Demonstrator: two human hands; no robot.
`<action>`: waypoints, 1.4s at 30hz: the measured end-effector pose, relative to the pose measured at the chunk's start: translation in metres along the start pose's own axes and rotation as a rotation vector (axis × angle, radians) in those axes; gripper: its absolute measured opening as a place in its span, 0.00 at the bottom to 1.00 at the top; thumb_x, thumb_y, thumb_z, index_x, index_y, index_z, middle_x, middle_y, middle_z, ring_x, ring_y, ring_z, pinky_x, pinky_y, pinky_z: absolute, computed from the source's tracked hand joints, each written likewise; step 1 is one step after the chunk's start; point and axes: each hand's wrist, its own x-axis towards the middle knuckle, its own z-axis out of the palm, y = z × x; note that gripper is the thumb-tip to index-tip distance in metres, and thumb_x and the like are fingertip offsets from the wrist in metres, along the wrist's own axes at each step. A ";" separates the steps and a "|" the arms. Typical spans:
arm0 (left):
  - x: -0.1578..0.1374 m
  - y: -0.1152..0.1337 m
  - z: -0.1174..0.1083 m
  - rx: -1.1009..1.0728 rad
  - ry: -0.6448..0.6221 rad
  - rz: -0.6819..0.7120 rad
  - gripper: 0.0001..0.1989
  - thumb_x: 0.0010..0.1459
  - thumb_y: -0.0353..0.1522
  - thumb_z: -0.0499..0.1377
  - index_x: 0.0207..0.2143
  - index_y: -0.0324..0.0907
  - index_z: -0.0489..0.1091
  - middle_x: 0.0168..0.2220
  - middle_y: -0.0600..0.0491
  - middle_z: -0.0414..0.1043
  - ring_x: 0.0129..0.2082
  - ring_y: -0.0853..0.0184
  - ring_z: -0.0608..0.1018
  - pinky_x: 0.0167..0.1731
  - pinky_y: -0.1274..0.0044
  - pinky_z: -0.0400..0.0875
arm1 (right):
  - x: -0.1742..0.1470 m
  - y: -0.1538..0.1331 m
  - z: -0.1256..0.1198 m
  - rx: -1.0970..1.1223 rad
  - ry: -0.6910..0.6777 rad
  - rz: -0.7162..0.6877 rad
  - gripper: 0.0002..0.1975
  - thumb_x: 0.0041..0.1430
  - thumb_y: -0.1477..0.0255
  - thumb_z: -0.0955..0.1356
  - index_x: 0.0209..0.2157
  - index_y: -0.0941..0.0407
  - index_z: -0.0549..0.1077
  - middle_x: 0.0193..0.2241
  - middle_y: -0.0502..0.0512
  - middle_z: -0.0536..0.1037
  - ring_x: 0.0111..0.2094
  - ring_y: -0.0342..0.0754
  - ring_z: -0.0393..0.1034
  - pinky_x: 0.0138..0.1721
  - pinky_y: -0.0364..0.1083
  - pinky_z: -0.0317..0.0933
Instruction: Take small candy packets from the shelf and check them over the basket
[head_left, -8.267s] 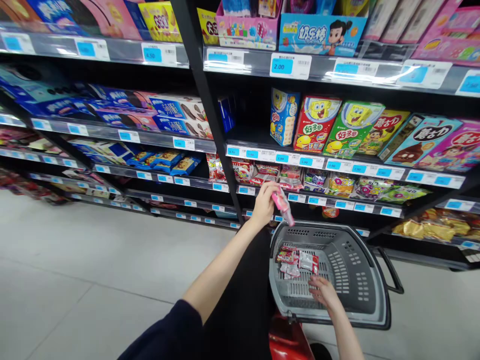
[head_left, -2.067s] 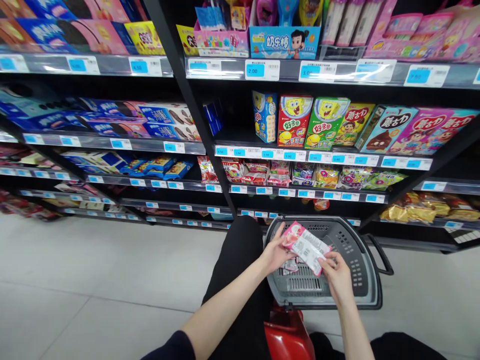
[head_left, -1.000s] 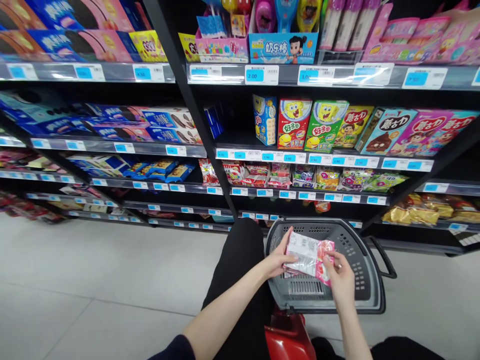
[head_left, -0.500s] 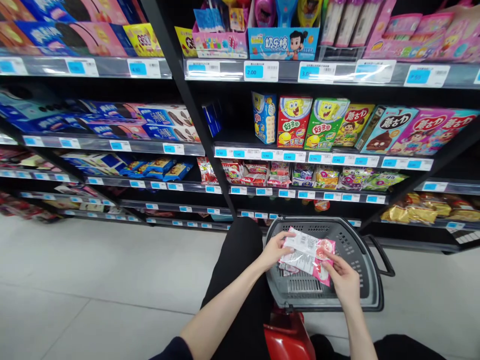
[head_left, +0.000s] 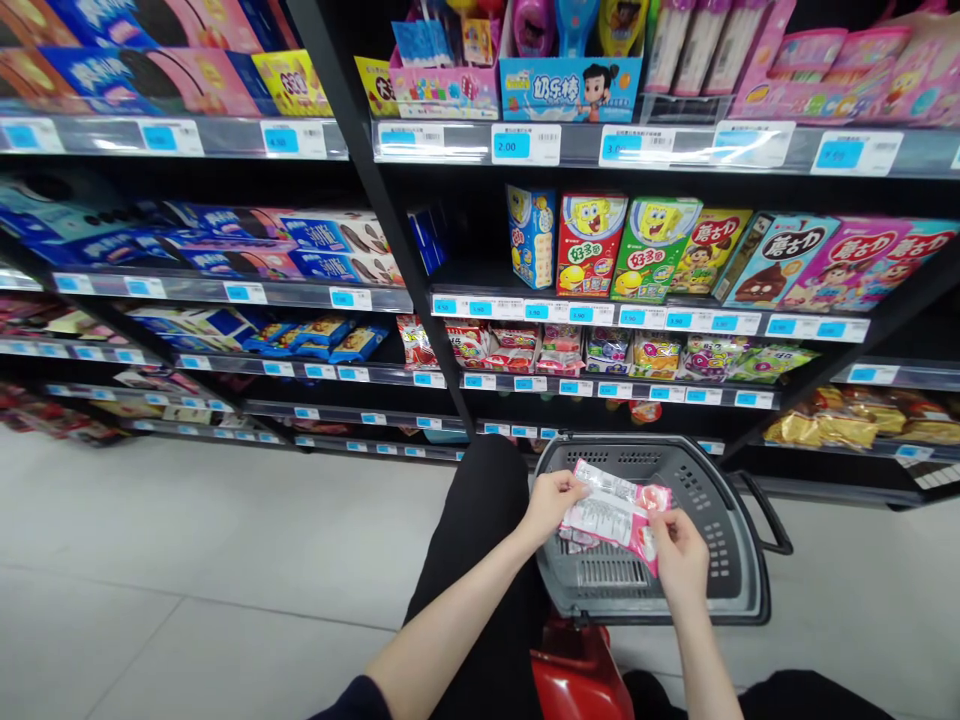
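A pink and white candy packet [head_left: 611, 512] is stretched between my hands, its printed back with small text facing up. My left hand [head_left: 553, 503] pinches its left edge between thumb and fingers. On the other side, my right hand [head_left: 679, 555] grips the right end with the fingertips closed. Both hands are over a grey shopping basket [head_left: 731, 590] with slotted walls. Under the held packet, part of another pinkish packet [head_left: 574, 542] shows inside the basket; most of it is hidden.
Shelves of snacks stand in front, with boxed biscuits [head_left: 592, 245], bagged sweets [head_left: 652, 355] and gold packets [head_left: 832, 420]. The basket's black handle [head_left: 765, 515] sticks out to the right. Below the basket is a red glossy object [head_left: 577, 680], beside my black-trousered leg [head_left: 480, 540].
My fingers have shifted their hold on the packet's two ends, and its middle now looks creased. The basket and shelves stay nearly where they were.
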 end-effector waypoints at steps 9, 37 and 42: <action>-0.001 -0.007 -0.011 -0.405 -0.166 -0.233 0.16 0.37 0.28 0.63 0.33 0.37 0.66 0.17 0.58 0.68 0.15 0.74 0.69 0.17 0.83 0.60 | 0.000 -0.007 0.002 0.380 -0.197 0.219 0.13 0.40 0.65 0.72 0.26 0.53 0.65 0.28 0.52 0.77 0.28 0.50 0.71 0.26 0.45 0.64; 0.003 -0.014 -0.005 -0.296 -0.218 -0.391 0.24 0.49 0.49 0.52 0.26 0.34 0.65 0.18 0.48 0.70 0.19 0.64 0.74 0.21 0.72 0.70 | 0.010 0.004 -0.017 0.405 -0.214 0.491 0.22 0.47 0.51 0.63 0.29 0.57 0.72 0.29 0.58 0.79 0.32 0.53 0.74 0.24 0.45 0.66; 0.003 -0.020 -0.005 -0.112 -0.162 -0.297 0.10 0.40 0.30 0.62 0.29 0.35 0.69 0.13 0.61 0.60 0.12 0.77 0.62 0.16 0.83 0.59 | 0.007 0.023 -0.010 0.408 -0.166 0.456 0.25 0.37 0.67 0.73 0.41 0.52 0.66 0.31 0.50 0.78 0.27 0.50 0.74 0.28 0.51 0.68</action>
